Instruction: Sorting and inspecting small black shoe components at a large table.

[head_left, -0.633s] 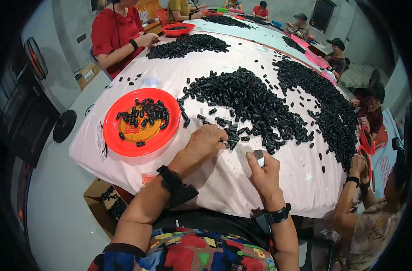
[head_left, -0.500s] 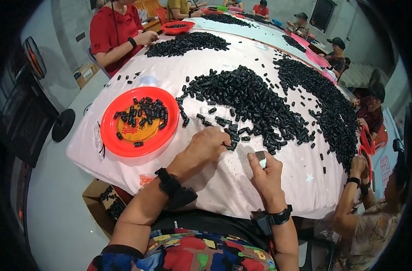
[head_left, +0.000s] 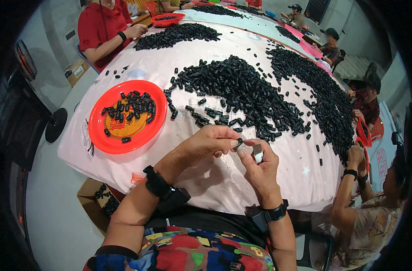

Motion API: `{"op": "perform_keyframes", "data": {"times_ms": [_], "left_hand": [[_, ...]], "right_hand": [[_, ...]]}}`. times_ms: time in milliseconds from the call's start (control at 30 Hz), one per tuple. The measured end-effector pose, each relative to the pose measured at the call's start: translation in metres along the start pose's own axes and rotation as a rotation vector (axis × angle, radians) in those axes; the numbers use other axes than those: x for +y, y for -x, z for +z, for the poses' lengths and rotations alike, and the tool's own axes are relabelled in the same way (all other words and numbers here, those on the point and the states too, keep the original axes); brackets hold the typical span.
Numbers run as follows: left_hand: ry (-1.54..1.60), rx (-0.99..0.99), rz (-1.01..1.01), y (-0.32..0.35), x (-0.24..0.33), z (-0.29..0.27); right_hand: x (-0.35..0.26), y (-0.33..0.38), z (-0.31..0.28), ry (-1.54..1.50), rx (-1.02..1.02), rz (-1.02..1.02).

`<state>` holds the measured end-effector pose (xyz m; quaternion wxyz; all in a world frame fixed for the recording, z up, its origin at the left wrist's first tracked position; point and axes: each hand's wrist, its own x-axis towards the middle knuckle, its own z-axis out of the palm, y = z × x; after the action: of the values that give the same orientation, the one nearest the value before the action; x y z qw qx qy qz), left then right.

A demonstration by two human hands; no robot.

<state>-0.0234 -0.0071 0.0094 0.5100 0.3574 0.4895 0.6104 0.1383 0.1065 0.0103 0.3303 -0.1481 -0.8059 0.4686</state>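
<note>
Between the thumb and fingers of my left hand (head_left: 206, 143) is a small black cylindrical part (head_left: 239, 142), held up above the cloth. My right hand (head_left: 263, 174) grips a small flat grey blade-like piece with a white lower part (head_left: 258, 154); its exact kind is unclear. The right fingertips come close to the black part, and whether they touch it cannot be made out. Just beyond both hands spreads a large heap of similar black parts (head_left: 235, 83). On my left, a red round tray (head_left: 96, 141) holds several such parts over its orange-yellow centre.
A pale pink cloth (head_left: 192, 180) covers the table. More black heaps (head_left: 179, 36) lie farther off and along the right (head_left: 323, 97). A cardboard box (head_left: 90, 198) with black parts stands low at the left. Co-workers sit around the table, one close at the right (head_left: 364, 212).
My left hand has lifted a black part from the near edge of the heap and brought it over to my right hand. The view has shifted slightly.
</note>
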Motion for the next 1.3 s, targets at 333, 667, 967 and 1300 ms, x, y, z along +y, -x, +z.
{"op": "perform_keyframes", "data": {"times_ms": [333, 667, 967, 1300], "left_hand": [[0.296, -0.051, -0.120, 0.003, 0.001, 0.013], [0.357, -0.060, -0.150, 0.001, -0.003, 0.015], [0.456, -0.089, -0.132, -0.001, -0.005, 0.012], [0.411, -0.103, -0.162, 0.000, -0.001, 0.018]], "right_hand": [[-0.001, -0.001, -0.005, -0.132, 0.017, 0.039], [0.003, -0.001, -0.004, -0.176, 0.048, 0.001], [0.007, 0.002, -0.006, -0.065, 0.045, 0.041], [0.013, 0.000, -0.003, 0.092, -0.068, -0.028]]}}
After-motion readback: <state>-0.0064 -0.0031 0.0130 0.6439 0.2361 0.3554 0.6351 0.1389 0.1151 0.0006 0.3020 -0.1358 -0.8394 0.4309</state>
